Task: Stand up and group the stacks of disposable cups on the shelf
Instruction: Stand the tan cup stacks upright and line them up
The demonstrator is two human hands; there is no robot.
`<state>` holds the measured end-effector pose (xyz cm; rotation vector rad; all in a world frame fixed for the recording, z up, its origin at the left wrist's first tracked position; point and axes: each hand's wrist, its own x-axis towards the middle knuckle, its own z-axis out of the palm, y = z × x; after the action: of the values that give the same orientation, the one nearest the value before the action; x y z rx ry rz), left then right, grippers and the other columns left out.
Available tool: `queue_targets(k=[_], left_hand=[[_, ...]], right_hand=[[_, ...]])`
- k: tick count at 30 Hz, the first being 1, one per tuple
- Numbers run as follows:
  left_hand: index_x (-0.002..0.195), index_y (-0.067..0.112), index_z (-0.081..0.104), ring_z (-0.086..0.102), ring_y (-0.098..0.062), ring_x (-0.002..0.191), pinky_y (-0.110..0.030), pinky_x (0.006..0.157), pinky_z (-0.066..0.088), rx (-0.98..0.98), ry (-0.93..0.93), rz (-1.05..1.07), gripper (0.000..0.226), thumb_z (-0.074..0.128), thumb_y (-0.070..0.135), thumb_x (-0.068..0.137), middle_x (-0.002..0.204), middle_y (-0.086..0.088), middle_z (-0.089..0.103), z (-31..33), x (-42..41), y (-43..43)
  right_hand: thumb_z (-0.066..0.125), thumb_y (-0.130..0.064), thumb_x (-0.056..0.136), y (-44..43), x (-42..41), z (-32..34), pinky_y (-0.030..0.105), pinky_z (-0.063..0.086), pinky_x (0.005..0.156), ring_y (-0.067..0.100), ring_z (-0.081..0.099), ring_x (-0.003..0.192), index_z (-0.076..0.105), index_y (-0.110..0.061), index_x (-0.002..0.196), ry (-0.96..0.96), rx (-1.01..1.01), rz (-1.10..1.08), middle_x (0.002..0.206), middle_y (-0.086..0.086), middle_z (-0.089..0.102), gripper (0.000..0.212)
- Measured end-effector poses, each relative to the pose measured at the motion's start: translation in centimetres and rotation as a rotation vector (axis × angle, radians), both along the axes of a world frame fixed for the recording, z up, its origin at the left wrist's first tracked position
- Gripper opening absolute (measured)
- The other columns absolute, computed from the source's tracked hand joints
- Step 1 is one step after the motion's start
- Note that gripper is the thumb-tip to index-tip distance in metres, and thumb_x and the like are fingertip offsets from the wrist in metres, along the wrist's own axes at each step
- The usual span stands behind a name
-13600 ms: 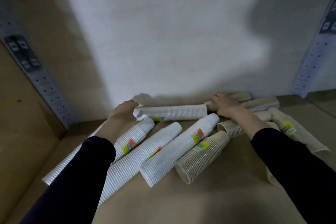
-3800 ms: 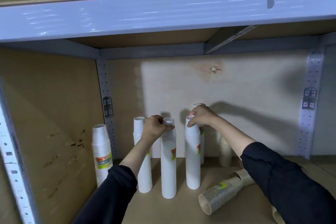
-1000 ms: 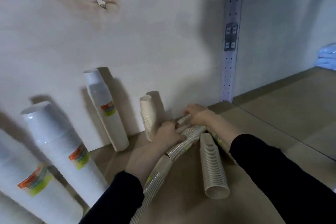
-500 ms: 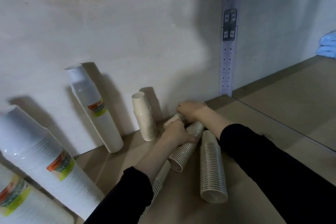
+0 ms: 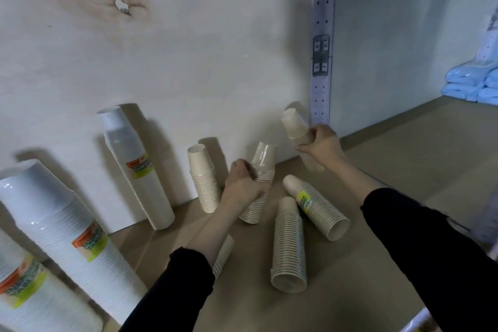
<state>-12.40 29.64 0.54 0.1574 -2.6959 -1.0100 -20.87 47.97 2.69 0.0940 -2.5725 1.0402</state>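
Tilted beige stack point(image 5: 292, 122) gripped by right hand point(image 5: 320, 144), fingers wrapped round it, just left of upright post point(image 5: 320, 94). Second beige stack point(image 5: 264, 162) clasped by left hand point(image 5: 241, 183), further left of post. Lying beige stacks point(image 5: 289, 245) seen below post; white stacks point(image 5: 137, 170) far left of post.

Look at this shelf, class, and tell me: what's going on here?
A person is standing cup stacks up on a shelf. The left hand grips one beige stack, the right hand another, both roughly upright. A third stands beside them; others lie on their sides. Tall white stacks stand at left.
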Motion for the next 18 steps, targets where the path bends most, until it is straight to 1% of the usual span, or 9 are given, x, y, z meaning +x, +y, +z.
queue_targets(k=[1,3,5,7,8,10,12,14,18], left_hand=[[0.107,0.008,0.048,0.048,-0.016,0.09,-0.024,0.074,0.033,0.04,0.035,0.016,0.054,0.075,0.025,0.064,0.101,0.001,0.045,-0.3,0.0,0.1],[0.108,0.006,0.048,0.043,-0.012,0.086,-0.015,0.071,0.028,0.109,0.102,0.036,0.054,0.077,0.022,0.065,0.099,0.003,0.041,-0.9,-0.1,0.4],[0.108,0.006,0.048,0.042,-0.011,0.085,-0.012,0.064,0.025,0.166,0.15,0.058,0.054,0.077,0.022,0.065,0.099,0.004,0.039,-1.5,-0.2,0.7],[0.108,0.008,0.047,0.042,-0.011,0.082,-0.015,0.068,0.028,0.197,0.159,0.1,0.054,0.077,0.026,0.066,0.099,0.007,0.037,-2.0,-0.2,1.1],[0.108,0.01,0.046,0.042,-0.011,0.081,-0.021,0.071,0.032,0.196,0.159,0.117,0.055,0.076,0.028,0.067,0.099,0.008,0.036,-2.2,-0.2,1.3],[0.109,0.009,0.045,0.043,-0.013,0.08,-0.028,0.073,0.037,0.183,0.174,0.129,0.056,0.076,0.029,0.067,0.099,0.007,0.036,-2.5,-0.1,1.5],[0.109,0.006,0.045,0.043,-0.013,0.082,-0.027,0.073,0.036,0.187,0.188,0.127,0.056,0.077,0.026,0.068,0.1,0.005,0.036,-2.6,0.0,1.4],[0.111,0.005,0.045,0.045,-0.014,0.087,-0.025,0.076,0.035,0.232,0.177,0.128,0.057,0.077,0.023,0.068,0.102,0.002,0.038,-2.7,0.1,1.0],[0.116,0.001,0.044,0.051,-0.024,0.106,-0.03,0.086,0.04,0.249,0.158,0.124,0.059,0.077,0.019,0.07,0.117,-0.01,0.046,-2.5,0.6,0.3]], right_hand=[[0.08,-0.021,0.068,0.6,0.3,-0.3,0.035,0.044,0.085,0.032,0.057,0.107,0.057,0.005,0.111,0.0,-0.046,-0.045,0.116,0.022,0.06,0.055],[0.081,-0.02,0.066,1.6,0.9,-0.7,0.035,0.045,0.084,0.032,0.059,0.105,0.059,0.004,0.109,-0.014,-0.136,-0.127,0.114,0.022,0.063,0.054],[0.082,-0.018,0.065,2.2,1.3,-1.2,0.032,0.046,0.08,0.032,0.062,0.103,0.061,0.004,0.107,-0.034,-0.214,-0.159,0.113,0.022,0.065,0.052],[0.082,-0.017,0.065,2.6,1.6,-1.9,0.028,0.043,0.074,0.032,0.063,0.102,0.061,0.005,0.106,-0.059,-0.271,-0.163,0.113,0.021,0.065,0.051],[0.082,-0.017,0.065,2.7,1.7,-2.2,0.027,0.041,0.072,0.031,0.063,0.102,0.061,0.005,0.106,-0.071,-0.29,-0.166,0.114,0.021,0.065,0.051],[0.083,-0.017,0.064,3.0,1.9,-2.7,0.027,0.041,0.073,0.031,0.063,0.102,0.061,0.005,0.106,-0.08,-0.304,-0.168,0.114,0.021,0.064,0.052],[0.082,-0.018,0.064,3.1,2.0,-3.0,0.03,0.043,0.076,0.032,0.062,0.102,0.061,0.006,0.107,-0.085,-0.299,-0.17,0.113,0.022,0.064,0.053],[0.082,-0.018,0.065,3.3,2.2,-3.4,0.03,0.043,0.074,0.033,0.062,0.102,0.06,0.006,0.107,-0.087,-0.297,-0.183,0.113,0.022,0.064,0.053],[0.08,-0.02,0.069,3.5,2.9,-4.0,0.038,0.048,0.079,0.035,0.062,0.104,0.055,0.006,0.113,-0.105,-0.331,-0.202,0.117,0.022,0.062,0.056]])
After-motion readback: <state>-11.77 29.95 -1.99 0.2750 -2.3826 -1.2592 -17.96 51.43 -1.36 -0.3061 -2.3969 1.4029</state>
